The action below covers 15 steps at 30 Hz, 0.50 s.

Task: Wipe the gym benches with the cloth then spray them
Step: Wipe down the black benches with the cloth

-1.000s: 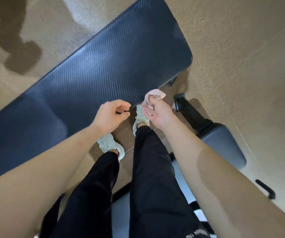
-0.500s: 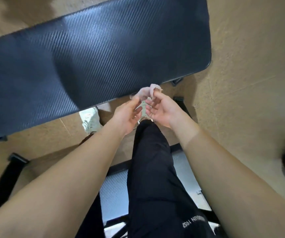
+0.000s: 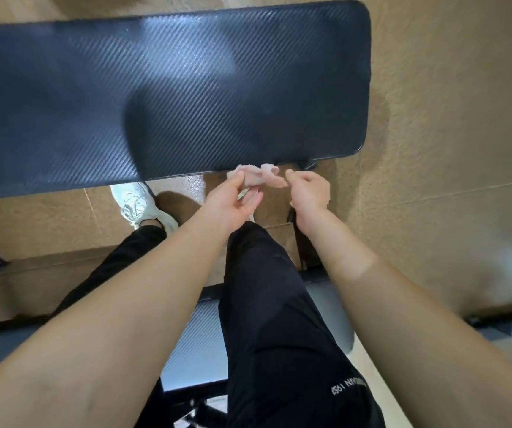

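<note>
Pink cloth (image 3: 258, 177) is being pinched between left hand (image 3: 233, 205) and right hand (image 3: 310, 191); the bench (image 3: 187, 88) is lying just beyond both, lengthwise left-to-right.

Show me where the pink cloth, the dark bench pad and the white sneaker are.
pink cloth (image 3: 261, 177), head view, middle of the crumpled fabric.
dark bench pad (image 3: 187, 88), head view, centre of its textured top.
white sneaker (image 3: 137, 201), head view, on the laces.

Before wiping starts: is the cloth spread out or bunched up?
Partly spread: the cloth hangs stretched between left hand and right hand, each pinching an end.
</note>
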Each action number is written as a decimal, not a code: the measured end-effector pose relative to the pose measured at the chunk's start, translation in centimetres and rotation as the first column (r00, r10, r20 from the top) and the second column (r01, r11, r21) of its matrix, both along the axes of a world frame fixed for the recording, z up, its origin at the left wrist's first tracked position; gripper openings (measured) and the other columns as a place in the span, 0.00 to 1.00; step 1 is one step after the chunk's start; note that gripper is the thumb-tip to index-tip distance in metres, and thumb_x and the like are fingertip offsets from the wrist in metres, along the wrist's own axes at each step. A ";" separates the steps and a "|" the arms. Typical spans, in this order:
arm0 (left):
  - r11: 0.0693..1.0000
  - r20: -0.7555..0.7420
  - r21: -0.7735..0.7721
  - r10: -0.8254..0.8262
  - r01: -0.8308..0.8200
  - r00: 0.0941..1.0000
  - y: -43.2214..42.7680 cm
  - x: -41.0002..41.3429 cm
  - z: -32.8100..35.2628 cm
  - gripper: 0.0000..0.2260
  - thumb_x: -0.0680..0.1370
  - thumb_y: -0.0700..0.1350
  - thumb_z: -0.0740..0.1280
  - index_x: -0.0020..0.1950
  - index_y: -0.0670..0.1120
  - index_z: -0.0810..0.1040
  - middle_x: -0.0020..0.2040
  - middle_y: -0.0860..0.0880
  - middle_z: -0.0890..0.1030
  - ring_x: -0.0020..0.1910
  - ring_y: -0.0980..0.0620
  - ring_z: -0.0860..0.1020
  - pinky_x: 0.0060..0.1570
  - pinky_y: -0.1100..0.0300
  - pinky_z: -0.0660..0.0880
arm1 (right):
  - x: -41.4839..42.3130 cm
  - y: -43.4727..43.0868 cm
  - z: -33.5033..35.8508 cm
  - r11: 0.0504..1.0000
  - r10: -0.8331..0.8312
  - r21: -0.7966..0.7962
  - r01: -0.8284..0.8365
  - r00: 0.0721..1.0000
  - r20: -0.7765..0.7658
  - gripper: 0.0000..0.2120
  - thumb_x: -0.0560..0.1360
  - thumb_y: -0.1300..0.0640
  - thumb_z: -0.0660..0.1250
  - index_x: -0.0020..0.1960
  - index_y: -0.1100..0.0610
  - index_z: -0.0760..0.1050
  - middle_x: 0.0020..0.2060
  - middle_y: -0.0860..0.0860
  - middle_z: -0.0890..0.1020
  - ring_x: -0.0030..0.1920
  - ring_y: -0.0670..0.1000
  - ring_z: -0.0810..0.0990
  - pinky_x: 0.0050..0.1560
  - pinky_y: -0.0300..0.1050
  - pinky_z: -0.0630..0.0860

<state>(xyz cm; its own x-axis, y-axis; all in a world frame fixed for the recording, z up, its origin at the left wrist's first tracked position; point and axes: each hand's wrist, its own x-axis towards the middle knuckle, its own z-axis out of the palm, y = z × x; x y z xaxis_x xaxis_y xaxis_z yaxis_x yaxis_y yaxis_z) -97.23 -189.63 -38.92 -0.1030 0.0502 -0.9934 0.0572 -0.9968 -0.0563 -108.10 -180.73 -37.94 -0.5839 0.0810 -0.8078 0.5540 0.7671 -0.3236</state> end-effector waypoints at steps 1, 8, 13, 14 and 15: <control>0.998 0.007 -0.001 0.057 -0.057 0.998 -0.2 0.4 0.2 0.10 0.84 0.42 0.65 0.62 0.39 0.78 0.60 0.39 0.80 0.62 0.46 0.79 0.61 0.52 0.81 | 0.0 0.0 0.1 0.986 0.165 0.042 -0.160 0.975 -0.149 0.04 0.77 0.52 0.70 0.48 0.52 0.82 0.44 0.47 0.83 0.47 0.48 0.80 0.51 0.44 0.77; 0.901 0.008 0.023 0.433 -0.433 0.901 -3.4 4.8 2.0 0.07 0.84 0.40 0.63 0.57 0.36 0.75 0.57 0.35 0.79 0.59 0.39 0.79 0.66 0.47 0.77 | 1.4 -5.2 0.7 0.341 0.835 -0.011 -0.940 0.308 -0.456 0.18 0.75 0.54 0.74 0.64 0.54 0.80 0.57 0.51 0.76 0.58 0.51 0.73 0.57 0.43 0.73; 0.858 0.135 -0.366 -0.335 0.361 0.932 -5.2 9.7 1.9 0.01 0.83 0.50 0.66 0.52 0.56 0.75 0.50 0.56 0.80 0.48 0.48 0.80 0.78 0.55 0.51 | 3.9 -12.4 0.9 -0.303 0.836 0.219 -0.927 -0.369 -0.405 0.29 0.76 0.51 0.72 0.75 0.51 0.69 0.74 0.55 0.68 0.70 0.60 0.67 0.63 0.59 0.73; 0.863 0.138 -0.371 -0.315 0.344 0.939 -5.3 11.0 2.0 0.03 0.83 0.50 0.66 0.51 0.57 0.74 0.47 0.57 0.79 0.46 0.48 0.80 0.78 0.55 0.51 | 4.8 -13.6 1.0 -0.366 0.819 0.226 -0.903 -0.428 -0.383 0.31 0.76 0.52 0.72 0.77 0.50 0.67 0.76 0.55 0.66 0.72 0.61 0.65 0.64 0.59 0.72; 0.907 0.098 -0.376 -0.161 0.187 0.982 -5.7 12.4 1.5 0.02 0.83 0.49 0.67 0.54 0.55 0.77 0.48 0.56 0.80 0.47 0.47 0.81 0.77 0.54 0.56 | 5.7 -14.7 1.1 -0.404 0.810 0.222 -0.888 -0.459 -0.365 0.32 0.76 0.52 0.71 0.78 0.49 0.65 0.77 0.55 0.64 0.73 0.61 0.64 0.65 0.59 0.71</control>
<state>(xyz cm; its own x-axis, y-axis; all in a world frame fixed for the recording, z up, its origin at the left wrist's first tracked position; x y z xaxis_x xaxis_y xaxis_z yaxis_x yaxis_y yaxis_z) -84.87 -195.35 -37.38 -0.0636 -0.3231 -0.9442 -0.1285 -0.9356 0.3288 -102.44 -195.41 -36.84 0.1704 -0.8496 -0.4991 -0.9458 0.0011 -0.3248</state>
